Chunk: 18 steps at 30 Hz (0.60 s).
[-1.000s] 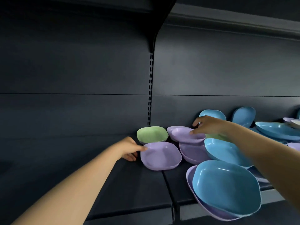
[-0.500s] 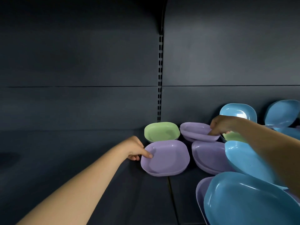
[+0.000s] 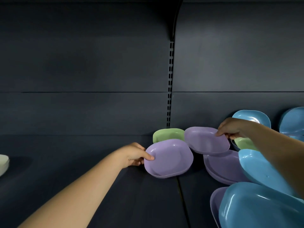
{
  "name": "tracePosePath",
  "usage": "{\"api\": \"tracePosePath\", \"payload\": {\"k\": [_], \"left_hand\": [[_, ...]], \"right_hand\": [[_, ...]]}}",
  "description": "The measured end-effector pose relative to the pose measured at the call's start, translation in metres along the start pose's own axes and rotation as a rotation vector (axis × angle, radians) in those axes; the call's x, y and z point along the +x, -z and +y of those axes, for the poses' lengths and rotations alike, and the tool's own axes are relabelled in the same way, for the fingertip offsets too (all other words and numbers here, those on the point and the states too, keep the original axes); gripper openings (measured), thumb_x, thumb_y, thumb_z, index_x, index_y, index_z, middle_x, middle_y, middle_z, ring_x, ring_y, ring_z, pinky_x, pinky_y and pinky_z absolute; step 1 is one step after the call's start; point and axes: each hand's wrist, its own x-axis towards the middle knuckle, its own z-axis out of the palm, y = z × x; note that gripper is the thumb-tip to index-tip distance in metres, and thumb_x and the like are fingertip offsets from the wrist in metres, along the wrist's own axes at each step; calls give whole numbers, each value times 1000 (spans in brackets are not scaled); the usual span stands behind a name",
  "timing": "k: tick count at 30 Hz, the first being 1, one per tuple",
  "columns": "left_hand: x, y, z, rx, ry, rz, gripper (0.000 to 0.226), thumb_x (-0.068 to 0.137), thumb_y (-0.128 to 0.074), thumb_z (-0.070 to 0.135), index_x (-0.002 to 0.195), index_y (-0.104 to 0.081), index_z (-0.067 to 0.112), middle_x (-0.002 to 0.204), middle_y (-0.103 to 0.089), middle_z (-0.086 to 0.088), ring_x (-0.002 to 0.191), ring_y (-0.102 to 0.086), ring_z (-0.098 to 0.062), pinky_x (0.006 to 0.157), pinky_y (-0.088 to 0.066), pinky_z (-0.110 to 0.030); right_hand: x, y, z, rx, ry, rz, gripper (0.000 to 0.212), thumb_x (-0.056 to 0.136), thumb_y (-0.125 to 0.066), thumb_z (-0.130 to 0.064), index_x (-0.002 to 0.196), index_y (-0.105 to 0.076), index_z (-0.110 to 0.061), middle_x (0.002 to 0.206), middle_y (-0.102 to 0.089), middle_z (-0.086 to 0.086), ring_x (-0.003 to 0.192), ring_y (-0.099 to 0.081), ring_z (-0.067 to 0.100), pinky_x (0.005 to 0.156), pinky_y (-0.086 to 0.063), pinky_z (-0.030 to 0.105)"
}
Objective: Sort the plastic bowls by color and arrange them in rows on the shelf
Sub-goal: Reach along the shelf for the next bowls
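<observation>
- Shelf [image 3: 98, 186]: dark deck and dark back panel, with a slotted upright [image 3: 170, 83] in the middle of the back.
- Left hand [image 3: 134, 155]: grips the left rim of the front purple bowl [image 3: 168, 157], thumb on the inner face, other fingers curled under the rim. 0.5 s ago the thumb lay on the same rim; the grip is unchanged.
- Front purple bowl: tilted, left edge raised off the deck, lower right edge at the seam between the two deck panels. Earlier it lay flatter.
- Right hand [image 3: 235, 128]: pinches the right rim of the rear purple bowl [image 3: 206, 139], thumb on the inner face, fingers behind the rim.
- Rear purple bowl: lifted and tipped toward the camera, its lower edge above a purple bowl stack [image 3: 222, 167] lying on the deck. Earlier it sat low and level behind that stack.
- Left green bowl [image 3: 167, 134]: against the back panel, partly hidden by the front purple bowl. Position matches the earlier frame.
- Second green bowl [image 3: 243, 143]: below the right wrist, mostly covered.
- Blue bowls: one upright against the back panel [image 3: 256, 116], one at the right edge [image 3: 292, 122], one tilted under the right forearm [image 3: 261, 168], one nested in a purple bowl [image 3: 215, 203] at the lower right [image 3: 256, 208].
- Pale bowl stack [image 3: 3, 163]: at the far left edge; not in view earlier.
</observation>
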Motion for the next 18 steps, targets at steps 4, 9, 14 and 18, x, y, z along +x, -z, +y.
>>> {"api": "tracePosePath", "payload": {"k": [4, 9, 14, 18], "left_hand": [[-6, 7, -3, -88, 16, 10, 25, 78, -72, 5, 72, -48, 11, 65, -52, -1, 56, -46, -13, 45, -35, -19], [-26, 30, -10, -176, -33, 49, 17, 80, -72, 7, 89, -57, 5, 95, -69, -9, 87, -66, -24, 71, -54, -32], [-57, 76, -32, -236, -68, 156, 11, 80, -70, 7, 86, -61, 6, 99, -71, -11, 94, -67, -28, 77, -54, -35], [-85, 126, -66, -228, -47, 242, 14, 79, -70, 7, 92, -65, 3, 95, -71, -11, 87, -68, -27, 67, -52, -31]], "right_hand": [[-7, -5, -13, 81, 22, -37, 25, 88, -61, -1, 66, -51, -6, 58, -37, 5, 51, -30, 15, 40, -31, 18], [-20, -9, -33, 140, 86, -11, 24, 88, -61, 0, 68, -50, -8, 64, -40, 7, 56, -35, 16, 51, -31, 24], [-52, -24, -68, 245, 167, 19, 4, 85, -65, -3, 84, -62, -2, 84, -60, 14, 75, -54, 26, 65, -44, 30], [-91, -56, -109, 310, 240, -6, 4, 86, -64, -5, 88, -64, -1, 88, -64, 14, 81, -58, 28, 72, -47, 33]]}}
